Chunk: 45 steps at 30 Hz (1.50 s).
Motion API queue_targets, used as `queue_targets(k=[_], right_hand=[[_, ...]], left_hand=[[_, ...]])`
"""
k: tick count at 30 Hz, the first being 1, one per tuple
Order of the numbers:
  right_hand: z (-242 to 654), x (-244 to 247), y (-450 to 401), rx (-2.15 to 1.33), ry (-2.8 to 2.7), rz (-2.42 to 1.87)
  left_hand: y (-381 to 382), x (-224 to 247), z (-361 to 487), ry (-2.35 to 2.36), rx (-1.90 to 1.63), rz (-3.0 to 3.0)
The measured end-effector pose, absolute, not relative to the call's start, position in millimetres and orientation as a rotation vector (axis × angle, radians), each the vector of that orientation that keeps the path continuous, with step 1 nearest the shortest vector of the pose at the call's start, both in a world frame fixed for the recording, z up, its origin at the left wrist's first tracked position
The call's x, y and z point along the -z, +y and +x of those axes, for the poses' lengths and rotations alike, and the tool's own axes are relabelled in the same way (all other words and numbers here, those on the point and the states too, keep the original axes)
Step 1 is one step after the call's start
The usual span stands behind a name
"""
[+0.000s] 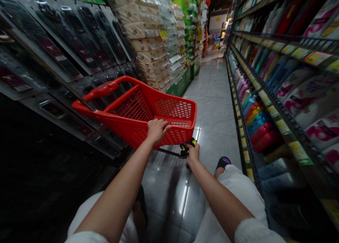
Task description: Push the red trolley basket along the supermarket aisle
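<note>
My left hand (156, 130) is gripping the near rim of the red cart (119, 121), which is occupying the tiled aisle (217, 112); my right hand (193, 153) is clasping a black-and-yellow part (194, 142) under its front end.

Both bare forearms are reaching forward, the left hand (156, 129) lying palm-down, the right hand (193, 154) curling its fingers slightly lower.

Your one view comes from the camera on your head, looking forward and steeply down over your forearms. The red cart (169, 107) sits close, near the middle; shelves (278, 77) run along the right edge, and the floor (212, 112) recedes up the aisle. No second view shares the scene.
</note>
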State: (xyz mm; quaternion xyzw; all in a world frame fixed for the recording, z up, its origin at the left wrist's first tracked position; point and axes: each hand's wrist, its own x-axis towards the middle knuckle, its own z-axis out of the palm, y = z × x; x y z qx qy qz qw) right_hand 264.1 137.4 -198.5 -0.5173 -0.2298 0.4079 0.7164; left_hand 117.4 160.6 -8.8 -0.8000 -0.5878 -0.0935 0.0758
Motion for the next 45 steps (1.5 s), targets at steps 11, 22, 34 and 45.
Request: queue_targets(k=[11,22,34,45], right_hand=[[279,161,136,-0.909,-0.363,-1.208],[339,98,143,-0.857,-0.433,-0.932],[345,81,130,-0.312,-1.520,-1.448],[358,86,144,-0.426,-1.422,-1.381]], left_hand=[[151,10,139,-1.798,0.374,-2.367],[142,14,157,-1.834,0.463,-2.318],[132,12,155,-1.897,0.410,-2.263],[128,8,156,-1.859,0.394,-2.281]])
